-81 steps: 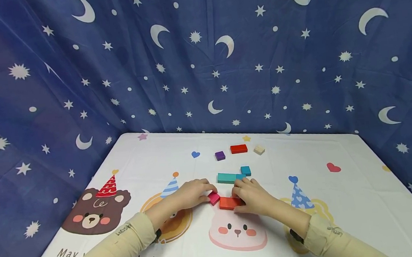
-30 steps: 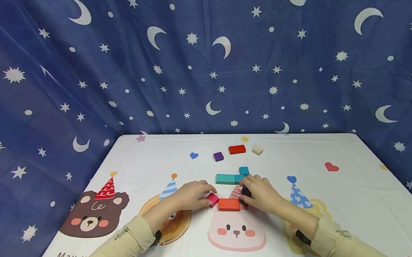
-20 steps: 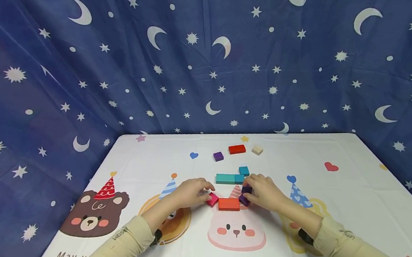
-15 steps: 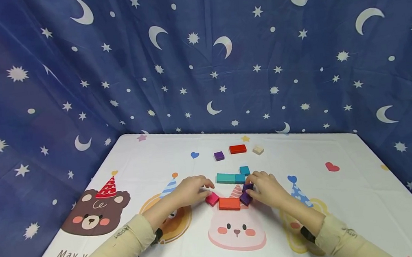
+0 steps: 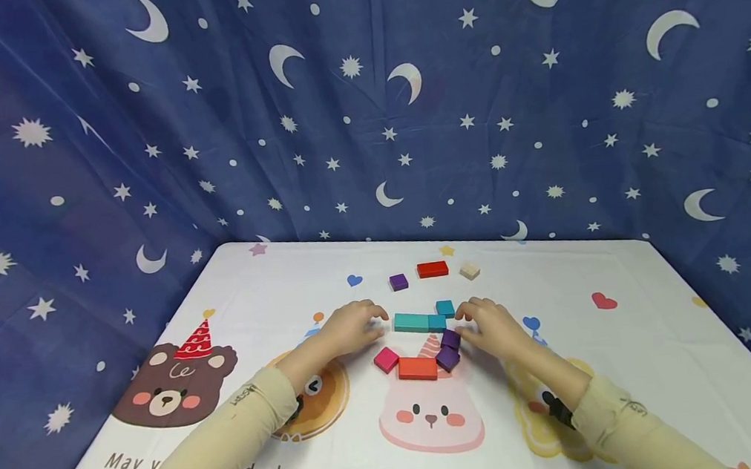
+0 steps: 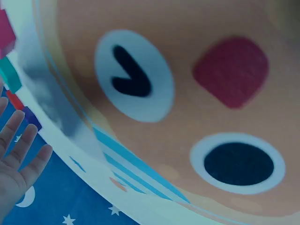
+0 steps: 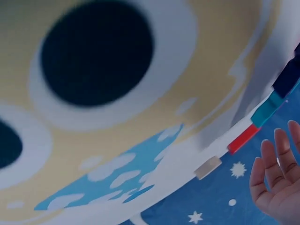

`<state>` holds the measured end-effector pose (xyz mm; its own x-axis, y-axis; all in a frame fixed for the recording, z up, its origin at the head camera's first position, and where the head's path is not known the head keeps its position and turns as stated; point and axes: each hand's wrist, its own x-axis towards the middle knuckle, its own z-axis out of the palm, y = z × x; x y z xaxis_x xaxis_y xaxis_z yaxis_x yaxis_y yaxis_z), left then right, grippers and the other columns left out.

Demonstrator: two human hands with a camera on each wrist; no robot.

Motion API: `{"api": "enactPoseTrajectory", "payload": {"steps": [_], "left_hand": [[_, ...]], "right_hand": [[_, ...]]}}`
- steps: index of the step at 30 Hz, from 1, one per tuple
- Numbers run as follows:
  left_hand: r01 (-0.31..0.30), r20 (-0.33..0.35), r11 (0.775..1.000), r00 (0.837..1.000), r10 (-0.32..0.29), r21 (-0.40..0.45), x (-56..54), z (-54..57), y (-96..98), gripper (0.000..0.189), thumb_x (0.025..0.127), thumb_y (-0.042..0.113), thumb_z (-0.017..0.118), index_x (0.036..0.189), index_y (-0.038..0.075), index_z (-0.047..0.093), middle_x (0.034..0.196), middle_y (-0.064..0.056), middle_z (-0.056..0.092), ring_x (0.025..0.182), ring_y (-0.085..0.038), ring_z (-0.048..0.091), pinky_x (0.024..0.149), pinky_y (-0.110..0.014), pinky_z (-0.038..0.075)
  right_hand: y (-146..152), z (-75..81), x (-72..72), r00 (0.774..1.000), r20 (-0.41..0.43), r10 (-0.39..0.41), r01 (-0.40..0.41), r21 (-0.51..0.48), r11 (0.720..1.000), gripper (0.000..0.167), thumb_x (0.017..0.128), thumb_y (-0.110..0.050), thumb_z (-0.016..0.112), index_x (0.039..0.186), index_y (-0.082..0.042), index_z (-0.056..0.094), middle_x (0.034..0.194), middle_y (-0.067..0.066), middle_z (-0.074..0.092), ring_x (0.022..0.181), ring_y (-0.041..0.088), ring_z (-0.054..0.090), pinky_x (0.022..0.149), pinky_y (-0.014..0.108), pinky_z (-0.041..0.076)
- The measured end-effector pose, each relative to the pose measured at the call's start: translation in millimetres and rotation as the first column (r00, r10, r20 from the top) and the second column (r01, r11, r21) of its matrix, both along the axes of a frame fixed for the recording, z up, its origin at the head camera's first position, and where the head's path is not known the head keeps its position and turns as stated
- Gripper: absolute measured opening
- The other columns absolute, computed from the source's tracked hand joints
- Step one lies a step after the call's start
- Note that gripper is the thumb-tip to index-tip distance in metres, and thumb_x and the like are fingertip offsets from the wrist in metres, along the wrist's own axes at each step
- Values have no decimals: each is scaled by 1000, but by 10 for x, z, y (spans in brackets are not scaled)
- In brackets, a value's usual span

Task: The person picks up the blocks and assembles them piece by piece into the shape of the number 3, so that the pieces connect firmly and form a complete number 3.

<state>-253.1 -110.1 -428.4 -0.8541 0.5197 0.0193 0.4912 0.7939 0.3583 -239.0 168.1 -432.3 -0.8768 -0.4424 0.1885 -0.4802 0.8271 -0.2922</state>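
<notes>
Smooth blocks point(image 5: 417, 369), matt cloth curtain point(image 5: 444, 94)

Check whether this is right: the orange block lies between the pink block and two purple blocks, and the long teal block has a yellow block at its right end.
Not yellow: the head view shows a blue block at the right end of the long teal block. The orange block does lie between the pink block and two purple blocks.

Left hand point(image 5: 354, 326) and right hand point(image 5: 493, 326), apart
Both arms point(image 5: 303, 364) stretch forward, and the fingers point(image 7: 283, 145) bend a little.
</notes>
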Motion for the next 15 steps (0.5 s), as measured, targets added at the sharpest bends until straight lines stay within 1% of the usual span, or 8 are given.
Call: {"api": "enactPoseTrajectory", "payload": {"steps": [3, 7, 11, 15], "left_hand": [[33, 16, 999, 999, -33, -17, -51, -47, -16, 34, 86, 22, 67, 118, 13, 62, 116, -8, 62, 109, -25, 57, 97, -42, 46], [71, 77, 997, 995, -69, -30, -124, -102, -13, 45, 86, 24, 69, 128, 13, 55, 128, -13, 54, 122, -28, 49, 107, -42, 37], [65, 125, 998, 990, -65, 11, -185, -137, -14, 51, 85, 25, 69, 132, 12, 51, 134, -15, 48, 129, -30, 44, 110, -43, 33], [74, 169, 994, 982, -88, 85, -226, -164, -14, 56, 84, 25, 71, 133, 12, 49, 136, -15, 46, 130, -30, 43, 110, -43, 33]], "right_hand": [[45, 5, -60, 1000, 20, -8, 8, -11, 1000, 16, 83, -16, 68, 95, -7, 63, 86, 7, 61, 81, 23, 57, 73, 42, 48], [100, 28, -168, 997, 62, -55, 55, -10, 998, 19, 85, -17, 66, 98, -4, 62, 89, 11, 61, 82, 26, 58, 74, 44, 49], [130, 24, -282, 994, 68, -86, 87, 1, 996, 22, 85, -18, 65, 100, -3, 62, 92, 14, 61, 82, 27, 58, 75, 44, 49], [149, 16, -363, 991, 73, -115, 114, 11, 993, 23, 85, -18, 66, 101, -2, 61, 91, 15, 61, 80, 27, 59, 73, 44, 49]]}}
